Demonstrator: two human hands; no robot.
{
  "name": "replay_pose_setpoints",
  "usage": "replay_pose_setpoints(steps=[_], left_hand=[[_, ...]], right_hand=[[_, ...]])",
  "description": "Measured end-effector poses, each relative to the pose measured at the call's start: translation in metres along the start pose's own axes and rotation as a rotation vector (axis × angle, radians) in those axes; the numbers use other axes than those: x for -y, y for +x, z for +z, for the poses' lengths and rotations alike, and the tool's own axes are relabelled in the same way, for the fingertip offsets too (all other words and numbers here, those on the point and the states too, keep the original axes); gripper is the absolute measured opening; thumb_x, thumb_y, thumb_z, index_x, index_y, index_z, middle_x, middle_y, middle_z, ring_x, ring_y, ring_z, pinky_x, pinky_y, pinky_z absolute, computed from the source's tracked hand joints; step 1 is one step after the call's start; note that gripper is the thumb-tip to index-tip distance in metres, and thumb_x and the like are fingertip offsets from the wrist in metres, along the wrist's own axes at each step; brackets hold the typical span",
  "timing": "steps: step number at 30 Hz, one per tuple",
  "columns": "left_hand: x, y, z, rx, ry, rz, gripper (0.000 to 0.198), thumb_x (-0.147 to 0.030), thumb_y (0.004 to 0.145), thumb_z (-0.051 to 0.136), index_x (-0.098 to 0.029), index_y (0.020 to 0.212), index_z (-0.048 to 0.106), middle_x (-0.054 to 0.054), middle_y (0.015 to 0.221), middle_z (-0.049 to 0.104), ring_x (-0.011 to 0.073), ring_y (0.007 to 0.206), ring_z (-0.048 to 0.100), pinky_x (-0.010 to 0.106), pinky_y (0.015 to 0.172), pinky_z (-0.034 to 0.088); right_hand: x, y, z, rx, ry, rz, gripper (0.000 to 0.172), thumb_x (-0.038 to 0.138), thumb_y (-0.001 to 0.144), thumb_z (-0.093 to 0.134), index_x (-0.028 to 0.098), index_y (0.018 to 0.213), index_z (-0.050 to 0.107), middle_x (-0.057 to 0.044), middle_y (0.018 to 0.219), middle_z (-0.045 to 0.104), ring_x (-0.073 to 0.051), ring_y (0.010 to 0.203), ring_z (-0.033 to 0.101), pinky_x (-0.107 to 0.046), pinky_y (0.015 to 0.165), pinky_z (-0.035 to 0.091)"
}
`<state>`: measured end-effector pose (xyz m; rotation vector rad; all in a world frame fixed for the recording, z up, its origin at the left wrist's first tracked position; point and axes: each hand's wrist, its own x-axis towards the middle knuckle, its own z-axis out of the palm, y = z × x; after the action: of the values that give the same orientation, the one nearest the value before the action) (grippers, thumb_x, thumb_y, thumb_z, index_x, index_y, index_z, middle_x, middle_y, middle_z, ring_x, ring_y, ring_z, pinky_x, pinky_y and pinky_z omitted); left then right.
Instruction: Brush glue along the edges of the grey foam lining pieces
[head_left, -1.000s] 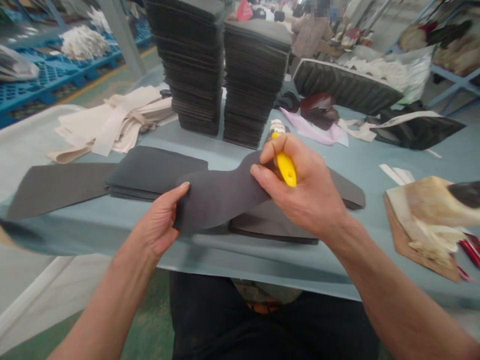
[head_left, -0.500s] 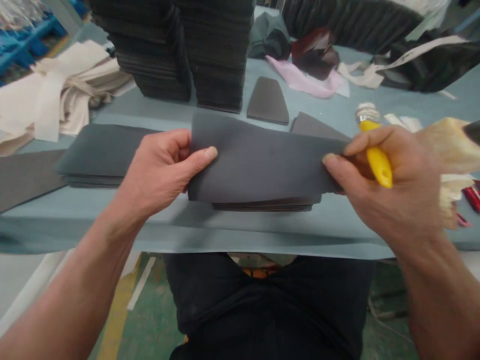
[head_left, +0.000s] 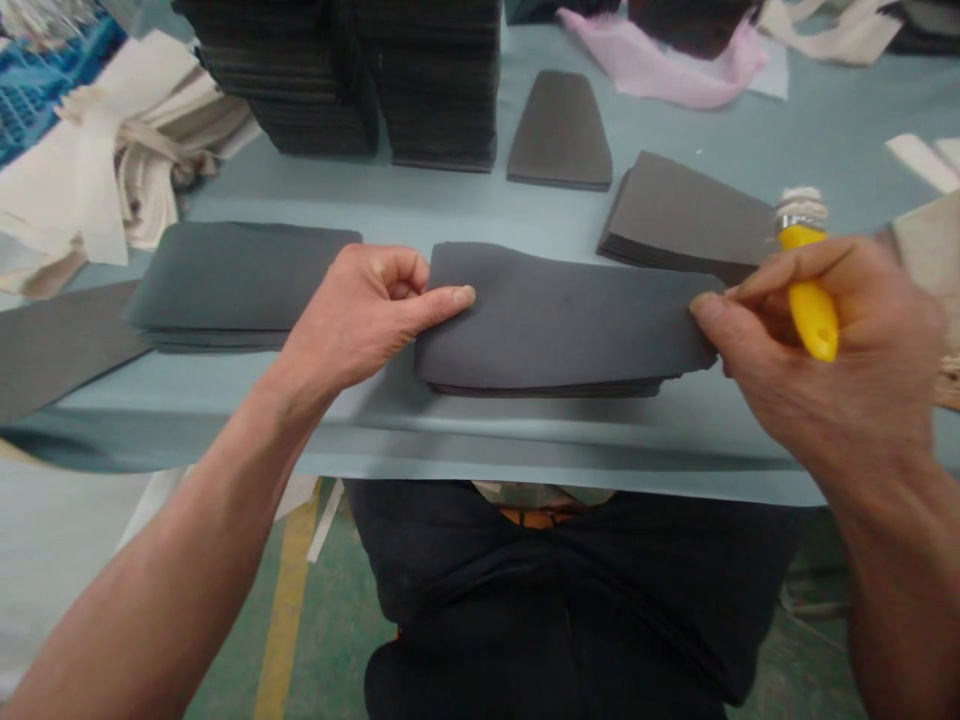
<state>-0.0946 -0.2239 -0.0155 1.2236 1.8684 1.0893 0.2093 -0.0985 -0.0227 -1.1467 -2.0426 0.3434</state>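
Note:
A dark grey flat panel [head_left: 562,320], slightly curved, is held by its two ends just over a stack of similar panels [head_left: 547,390]. My left hand [head_left: 367,310] pinches its left end, thumb on top. At the right end, my right hand [head_left: 840,340] grips the corner between thumb and index finger. That same hand also carries a yellow-handled brush [head_left: 814,310], lodged between the fingers with its pale bristles pointing away from me. Beside my left hand lies another stack of dark green-grey panels [head_left: 232,280].
Two tall stacks of dark pieces [head_left: 442,90] stand at the back. Trapezoid pieces [head_left: 562,130] and a stack of grey panels [head_left: 690,210] lie behind the work. Cream fabric strips [head_left: 112,150] are heaped at left; pink cloth [head_left: 675,65] lies far right. The table edge [head_left: 570,485] is near my lap.
The held panel has come down closer onto the stack, its ends better lined up with it. Both hands still grip it. The camera view has shifted, showing more of the grey panels behind.

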Motion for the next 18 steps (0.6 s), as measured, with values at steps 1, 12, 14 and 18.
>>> replay_pose_setpoints(steps=[1, 12, 14, 18], left_hand=[[0.0, 0.001, 0.001, 0.001, 0.004, -0.009, 0.054, -0.053, 0.08, 0.09, -0.022, 0.062, 0.05, -0.005, 0.056, 0.039, 0.0083, 0.054, 0.027, 0.03, 0.052, 0.012], [0.006, 0.003, 0.004, -0.016, 0.024, -0.027, 0.054, -0.052, 0.078, 0.09, -0.022, 0.06, 0.049, -0.005, 0.054, 0.038, 0.0083, 0.054, 0.027, 0.032, 0.051, 0.011], [0.007, 0.003, 0.005, -0.018, 0.021, -0.013, 0.054, -0.052, 0.077, 0.09, -0.022, 0.06, 0.048, -0.005, 0.054, 0.037, 0.008, 0.053, 0.026, 0.032, 0.051, 0.011], [0.005, 0.001, 0.004, -0.037, 0.071, -0.022, 0.052, -0.053, 0.081, 0.088, -0.021, 0.064, 0.051, -0.007, 0.053, 0.041, 0.0064, 0.053, 0.031, 0.028, 0.049, 0.014]], right_hand=[[-0.001, 0.0, 0.0, 0.002, -0.007, 0.004, 0.022, 0.038, 0.077, 0.078, 0.026, 0.081, 0.06, 0.002, 0.069, 0.063, -0.012, 0.055, 0.054, -0.029, 0.054, 0.043], [-0.016, -0.003, 0.008, 0.033, 0.019, 0.052, 0.025, 0.041, 0.077, 0.077, 0.025, 0.084, 0.06, 0.004, 0.071, 0.059, -0.011, 0.055, 0.053, -0.032, 0.056, 0.043], [-0.016, -0.003, 0.009, 0.033, 0.021, 0.071, 0.027, 0.043, 0.076, 0.078, 0.024, 0.085, 0.06, 0.004, 0.072, 0.06, -0.011, 0.056, 0.053, -0.031, 0.056, 0.043], [-0.011, -0.003, 0.011, 0.048, 0.069, 0.065, 0.026, 0.04, 0.076, 0.077, 0.025, 0.084, 0.058, 0.005, 0.068, 0.057, -0.011, 0.053, 0.05, -0.029, 0.054, 0.042]])
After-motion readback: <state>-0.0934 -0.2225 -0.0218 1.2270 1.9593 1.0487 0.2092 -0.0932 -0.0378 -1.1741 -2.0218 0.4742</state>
